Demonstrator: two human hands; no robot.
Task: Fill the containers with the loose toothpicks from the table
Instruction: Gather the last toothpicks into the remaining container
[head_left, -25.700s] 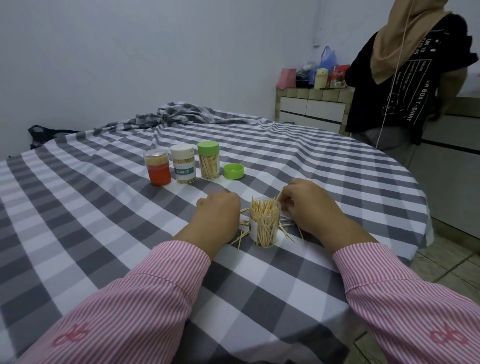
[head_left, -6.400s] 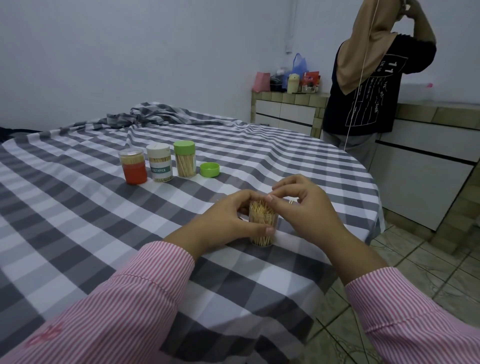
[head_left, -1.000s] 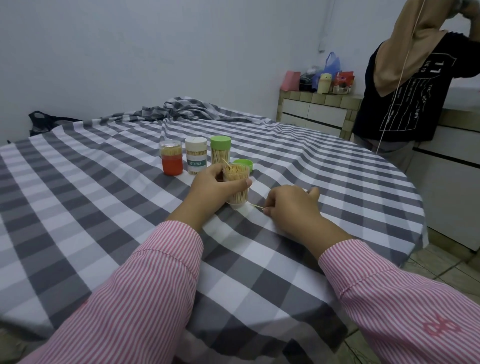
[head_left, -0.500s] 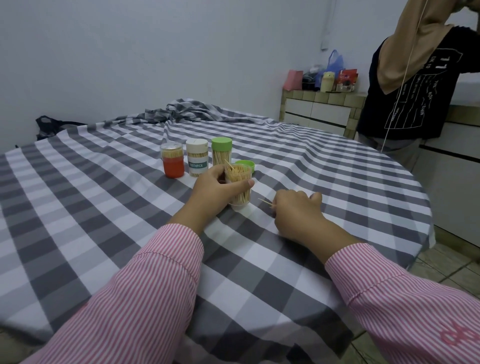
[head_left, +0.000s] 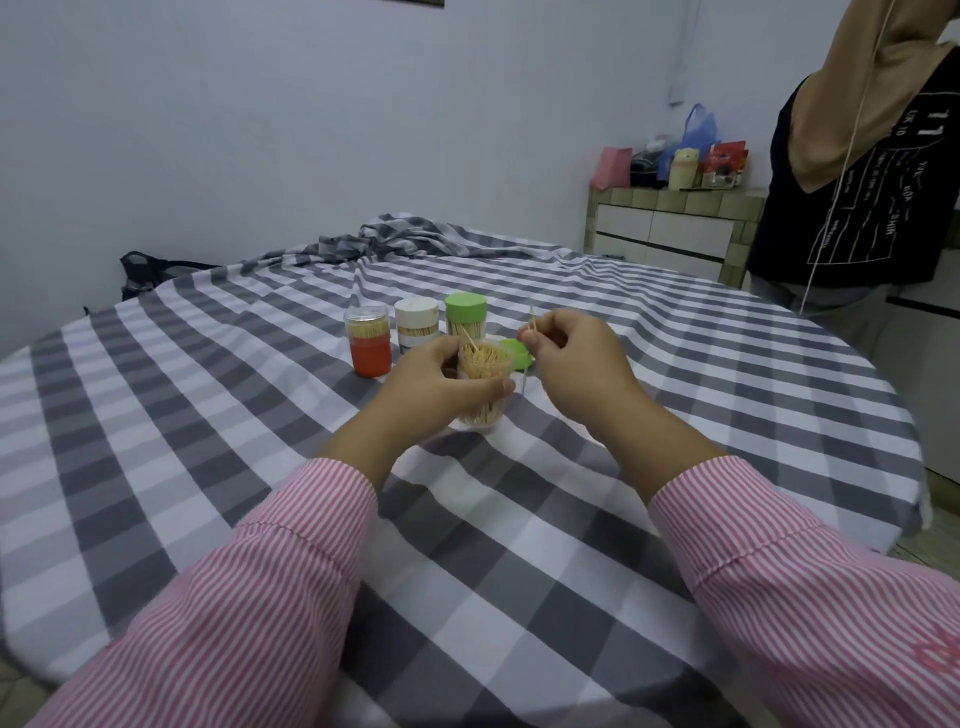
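Left hand (head_left: 441, 387) wraps the clear plastic cylindrical container packed with wooden toothpicks (head_left: 483, 387), fingers curled round its side, thumb tip at the right edge; container sits upright on the grey-and-white checked tablecloth (head_left: 208, 415), so the grip looks like bracing against tipping while the mouth stays open upward. Right hand (head_left: 571, 364) is raised just right of the container mouth, thumb and forefinger pinching a thin wooden toothpick (head_left: 531, 325) near vertical, one tip poking up above the fingers; a pale sliver below the hand may be its other end, can't tell. Vertical hold makes sense: the pack is dense, a stick only slides in end-on. One toothpick leans out of the pack at an angle. Loose flat green plastic lid (head_left: 517, 353) lies on the cloth right behind the container, partly hidden, probably parked for capping. Behind it in a row: orange-bottomed clear jar (head_left: 370, 340), white-capped labelled jar (head_left: 416, 330), green-capped clear jar (head_left: 466, 317), all capped and showing toothpicks. No other loose toothpicks visible on the cloth, so likely the last ones. Another person in a dark shirt (head_left: 857, 208) stands at far right.
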